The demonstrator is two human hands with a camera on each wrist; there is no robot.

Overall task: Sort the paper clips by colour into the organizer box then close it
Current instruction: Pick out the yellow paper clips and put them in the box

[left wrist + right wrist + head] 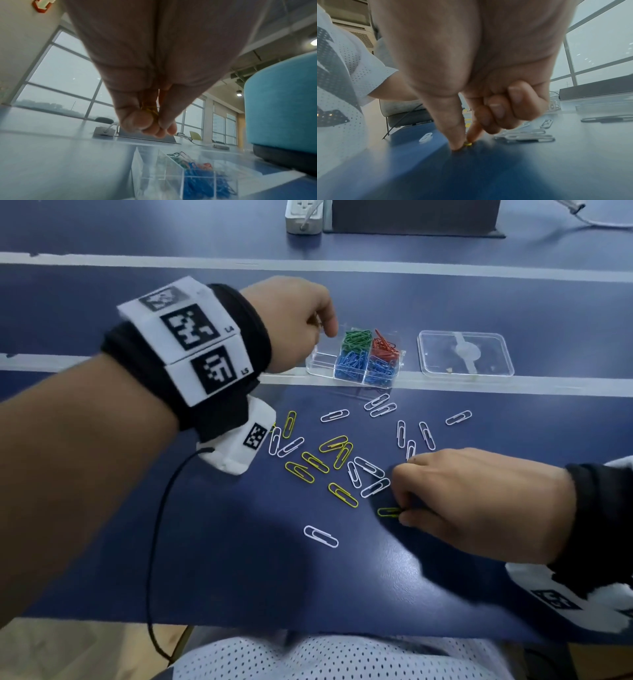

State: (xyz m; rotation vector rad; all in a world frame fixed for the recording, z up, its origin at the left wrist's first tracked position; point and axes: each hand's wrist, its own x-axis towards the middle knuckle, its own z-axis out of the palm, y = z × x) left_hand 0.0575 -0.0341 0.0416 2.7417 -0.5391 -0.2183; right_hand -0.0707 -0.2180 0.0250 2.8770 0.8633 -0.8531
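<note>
Blue table (239, 559) before large windows (65, 81)

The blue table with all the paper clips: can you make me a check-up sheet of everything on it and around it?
Surface: dark blue table with pale stripes.
Job's things: clear plastic organizer box holding green, red and blue clips; its clear lid lies beside it; yellow wire paper clips and white wire paper clips lie loose.
Clutter: white power strip.
Grips: left hand pinches yellow clips above the box; right hand pinches a yellow clip on the table.
Cables: black wrist cable.
Surroundings: large windows.
</note>
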